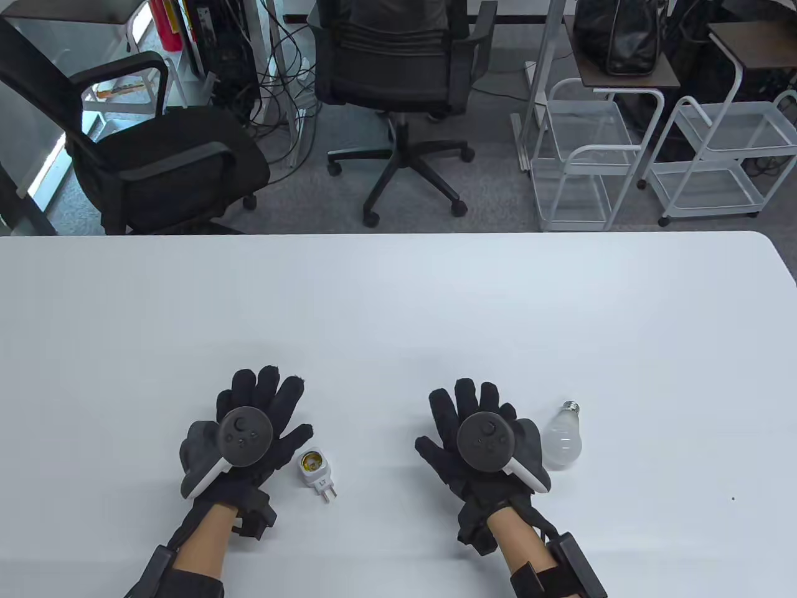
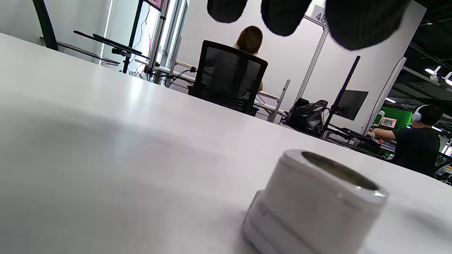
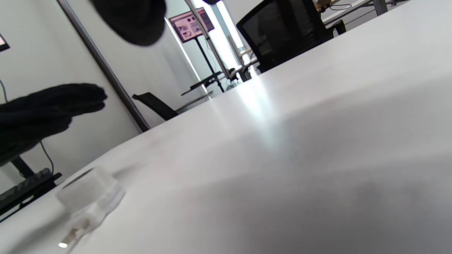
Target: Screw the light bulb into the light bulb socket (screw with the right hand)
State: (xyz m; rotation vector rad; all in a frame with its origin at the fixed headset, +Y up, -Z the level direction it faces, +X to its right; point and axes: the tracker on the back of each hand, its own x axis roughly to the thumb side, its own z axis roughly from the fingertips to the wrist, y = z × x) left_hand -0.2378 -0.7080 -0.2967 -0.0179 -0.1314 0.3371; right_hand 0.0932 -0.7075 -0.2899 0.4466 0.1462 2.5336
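Observation:
A white light bulb socket (image 1: 314, 472) with plug pins lies on the white table (image 1: 398, 299), just right of my left hand (image 1: 252, 411). It shows close up in the left wrist view (image 2: 314, 206) and blurred in the right wrist view (image 3: 88, 197). A white light bulb (image 1: 562, 438) lies on its side just right of my right hand (image 1: 476, 414), its metal screw base pointing away from me. Both hands rest flat on the table with fingers spread, holding nothing. The bulb is not in either wrist view.
Beyond the table's far edge stand two black office chairs (image 1: 398, 81), white wire carts (image 1: 716, 156) and cables on the floor.

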